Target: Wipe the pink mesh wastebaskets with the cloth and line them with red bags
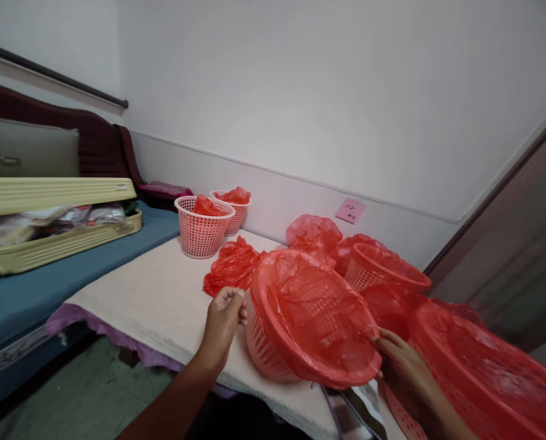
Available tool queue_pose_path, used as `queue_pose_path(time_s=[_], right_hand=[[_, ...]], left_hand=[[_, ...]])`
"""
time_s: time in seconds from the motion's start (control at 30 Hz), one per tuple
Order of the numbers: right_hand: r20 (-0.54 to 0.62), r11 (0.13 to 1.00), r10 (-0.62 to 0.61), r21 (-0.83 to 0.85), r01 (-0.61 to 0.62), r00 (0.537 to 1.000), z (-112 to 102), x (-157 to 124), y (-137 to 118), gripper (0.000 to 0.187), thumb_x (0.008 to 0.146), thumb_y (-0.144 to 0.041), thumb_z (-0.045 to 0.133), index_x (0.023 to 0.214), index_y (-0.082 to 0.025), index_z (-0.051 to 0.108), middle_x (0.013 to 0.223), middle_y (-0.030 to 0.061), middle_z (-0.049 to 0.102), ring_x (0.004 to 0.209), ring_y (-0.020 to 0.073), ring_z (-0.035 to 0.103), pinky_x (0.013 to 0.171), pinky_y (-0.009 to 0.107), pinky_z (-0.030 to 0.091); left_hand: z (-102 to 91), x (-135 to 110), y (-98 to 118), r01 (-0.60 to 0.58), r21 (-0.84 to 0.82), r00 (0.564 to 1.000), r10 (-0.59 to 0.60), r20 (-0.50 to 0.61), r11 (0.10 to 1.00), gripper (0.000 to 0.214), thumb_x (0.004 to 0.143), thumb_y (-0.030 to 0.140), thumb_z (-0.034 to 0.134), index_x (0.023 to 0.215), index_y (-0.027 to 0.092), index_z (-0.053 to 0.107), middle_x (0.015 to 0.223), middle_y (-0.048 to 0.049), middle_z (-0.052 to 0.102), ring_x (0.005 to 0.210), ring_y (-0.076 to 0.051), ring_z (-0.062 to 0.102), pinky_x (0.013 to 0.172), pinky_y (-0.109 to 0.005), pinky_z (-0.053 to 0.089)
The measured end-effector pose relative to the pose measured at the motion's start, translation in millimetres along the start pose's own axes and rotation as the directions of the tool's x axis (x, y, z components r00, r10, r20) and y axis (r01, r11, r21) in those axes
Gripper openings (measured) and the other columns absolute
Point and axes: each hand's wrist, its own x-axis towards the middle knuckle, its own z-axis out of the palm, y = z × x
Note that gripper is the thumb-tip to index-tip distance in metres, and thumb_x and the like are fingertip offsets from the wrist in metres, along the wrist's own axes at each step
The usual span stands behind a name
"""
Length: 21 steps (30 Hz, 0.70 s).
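Fingers of my left hand (222, 321) are curled shut on the left rim of the pink plastic lattice basket (266, 351), which is lined with a thin red plastic bag (319, 318). My right hand (404, 370) pinches the right rim, I think, but the fingertips are partly hidden. The basket sits tilted toward me at the near edge of the cream cloth-covered table (163, 299), with a crumpled red bag (231, 266) just behind it.
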Motion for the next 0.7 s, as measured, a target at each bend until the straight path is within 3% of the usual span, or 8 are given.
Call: queue_pose_path(time_s=[0.17, 0.37, 0.5, 0.63, 0.7], right_hand=[[0.040, 0.999, -0.044, 0.002, 0.044, 0.998, -2, -15, -1, 0.036, 0.061, -0.031, 0.078, 0.093, -0.021, 0.064, 0.075, 0.0005, 0.070, 0.058, 0.0154, 0.062, 0.049, 0.023, 0.047], [0.048, 0.999, -0.040, -0.029, 0.042, 0.998, -13, -19, 7, 0.044, 0.062, -0.031, 0.078, 0.103, -0.021, 0.065, 0.091, 0.0054, 0.074, 0.074, 0.0214, 0.069, 0.056, 0.026, 0.050], [0.099, 0.999, -0.039, -0.015, 0.040, 0.994, -19, -22, 8, 0.044, 0.065, -0.033, 0.078, 0.105, -0.023, 0.065, 0.096, 0.0053, 0.074, 0.078, 0.0211, 0.069, 0.061, 0.026, 0.051], [0.178, 0.999, 0.027, -0.024, -0.023, 0.984, -21, -29, 3, 0.033, 0.068, -0.038, 0.077, 0.095, -0.020, 0.069, 0.089, 0.0056, 0.073, 0.075, 0.0207, 0.068, 0.063, 0.028, 0.051], [0.216, 0.997, 0.056, -0.064, -0.044, 0.975, -29, -28, 1, 0.034, 0.070, -0.043, 0.074, 0.094, -0.020, 0.068, 0.089, 0.0062, 0.073, 0.075, 0.0209, 0.068, 0.064, 0.029, 0.051]], left_hand=[[10.1, 2, 20, -0.020, 0.140, 0.990, 0.000, 0.140, 0.990, 0.032, 0.075, 0.046, 0.067, 0.071, 0.019, 0.050, 0.051, 0.0061, 0.054, 0.043, -0.007, 0.048, 0.044, -0.019, 0.040], [11.0, 3, 18, 0.027, 0.251, 0.970, -0.086, 0.228, 0.968, 0.036, 0.070, 0.046, 0.073, 0.067, 0.021, 0.047, 0.039, 0.0072, 0.049, 0.032, -0.007, 0.042, 0.036, -0.017, 0.033], [10.5, -7, 15, 0.091, 0.222, 0.948, -0.153, 0.281, 0.971, 0.031, 0.074, 0.042, 0.068, 0.065, 0.021, 0.047, 0.045, 0.0050, 0.053, 0.037, -0.009, 0.048, 0.041, -0.019, 0.039], [11.0, -24, 10, 0.129, 0.139, 0.924, -0.170, 0.343, 0.982, 0.032, 0.073, 0.042, 0.069, 0.063, 0.018, 0.050, 0.057, 0.0026, 0.057, 0.051, -0.009, 0.054, 0.055, -0.021, 0.045], [11.6, -35, 4, 0.162, 0.127, 0.913, -0.197, 0.358, 0.979, 0.033, 0.071, 0.045, 0.070, 0.065, 0.018, 0.051, 0.058, 0.0009, 0.059, 0.051, -0.010, 0.055, 0.055, -0.023, 0.045]])
